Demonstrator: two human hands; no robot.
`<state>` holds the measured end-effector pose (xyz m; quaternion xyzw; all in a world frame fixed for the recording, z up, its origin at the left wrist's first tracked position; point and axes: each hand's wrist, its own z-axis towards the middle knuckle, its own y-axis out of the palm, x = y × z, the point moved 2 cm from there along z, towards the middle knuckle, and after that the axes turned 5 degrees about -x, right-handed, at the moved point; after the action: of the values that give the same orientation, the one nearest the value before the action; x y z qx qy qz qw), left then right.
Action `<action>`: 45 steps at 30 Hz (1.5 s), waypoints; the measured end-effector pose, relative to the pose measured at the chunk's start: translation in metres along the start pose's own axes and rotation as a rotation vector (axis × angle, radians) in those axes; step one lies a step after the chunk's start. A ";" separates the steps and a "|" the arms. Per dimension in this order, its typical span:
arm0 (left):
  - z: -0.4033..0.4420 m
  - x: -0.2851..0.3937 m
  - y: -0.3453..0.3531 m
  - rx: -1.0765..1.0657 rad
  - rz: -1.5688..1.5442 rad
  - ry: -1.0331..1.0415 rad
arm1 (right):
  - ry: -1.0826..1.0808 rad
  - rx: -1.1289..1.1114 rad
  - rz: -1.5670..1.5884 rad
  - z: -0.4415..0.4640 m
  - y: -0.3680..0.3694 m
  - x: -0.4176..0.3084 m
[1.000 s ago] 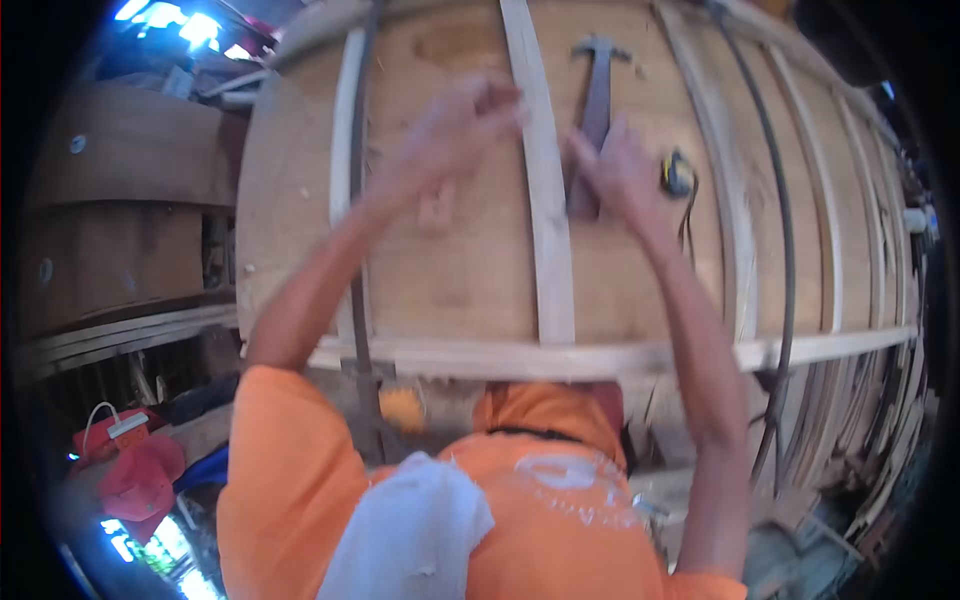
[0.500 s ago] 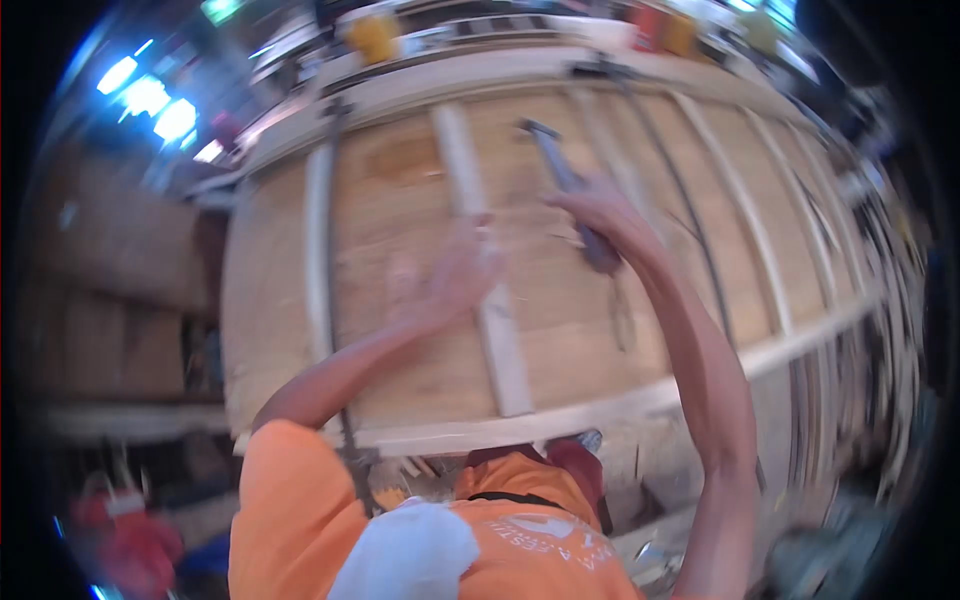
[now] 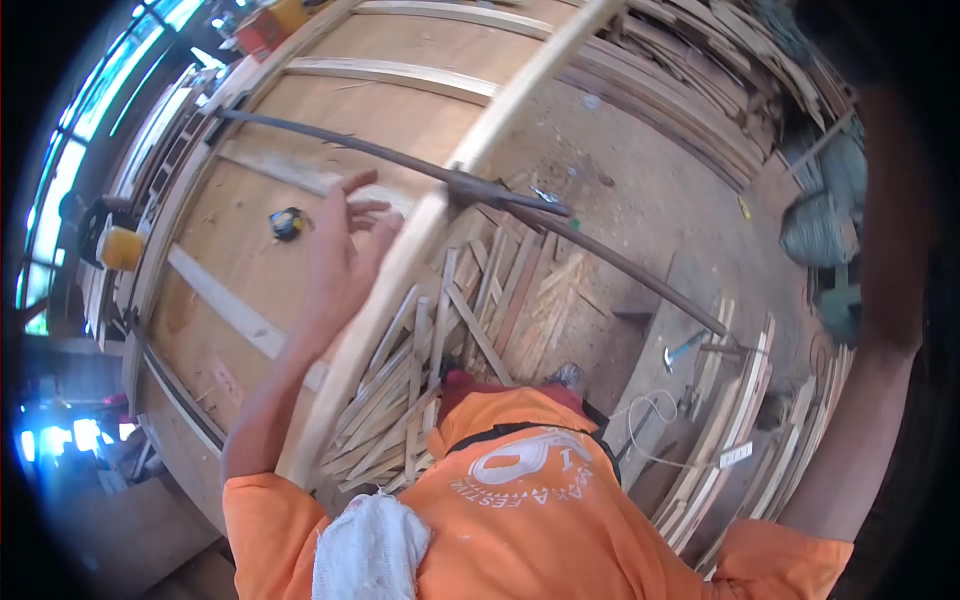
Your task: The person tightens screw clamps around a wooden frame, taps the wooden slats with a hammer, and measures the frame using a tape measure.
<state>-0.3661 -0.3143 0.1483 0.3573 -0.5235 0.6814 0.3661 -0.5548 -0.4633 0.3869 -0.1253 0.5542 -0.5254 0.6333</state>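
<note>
My left hand [image 3: 350, 255] is open, its fingers apart, over the near rail [image 3: 385, 265] of a wooden panel frame [image 3: 245, 185]. Whether it touches the rail, I cannot tell. Just beyond the fingers, a long bar clamp [image 3: 390, 155] crosses the panel and sticks out past the rail. A black and yellow tape measure [image 3: 287, 223] lies on the plywood left of the hand. Pale wooden strips [image 3: 230, 305] run across the panel. At the right edge my right forearm is raised into shadow, and the hand itself is out of sight.
Loose wood offcuts [image 3: 400, 400] are heaped below the rail. A hammer with a blue handle [image 3: 688, 345] lies lower right, near a white power strip [image 3: 736, 455] with a cord. Long boards [image 3: 690, 60] are stacked at the upper right. A yellow container [image 3: 120, 248] stands left.
The view has swung to the right along the panel. My right hand, which held a hammer over the panel, has left the view with its arm raised. My left hand is now by the rail.
</note>
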 end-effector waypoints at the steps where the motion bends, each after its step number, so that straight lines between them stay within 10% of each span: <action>1: 0.010 0.009 0.020 -0.016 0.053 0.000 | 0.029 0.043 -0.007 -0.042 -0.023 0.006; 8: 0.100 -0.021 0.150 0.169 0.552 0.027 | 0.228 0.334 -0.049 -0.324 -0.174 0.050; 11: 0.132 -0.063 0.154 0.423 0.898 -0.336 | 0.280 0.445 -0.085 -0.407 -0.225 0.054; 16: 0.134 -0.128 0.150 0.265 -0.129 -0.657 | 0.304 0.605 -0.143 -0.509 -0.291 0.052; 20: 0.123 -0.107 0.167 0.533 0.050 -0.493 | 0.304 0.675 -0.146 -0.565 -0.297 0.058; 34: 0.118 -0.090 0.168 0.574 0.117 -0.514 | 0.046 0.684 0.213 -0.475 -0.320 0.190; 45: 0.115 -0.057 0.172 0.340 0.278 -0.469 | -0.049 0.158 0.726 -0.268 -0.248 0.308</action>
<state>-0.4775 -0.4651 0.0438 0.4856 -0.5159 0.7018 0.0741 -0.9600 -0.7012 0.2999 0.1160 0.5049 -0.3048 0.7992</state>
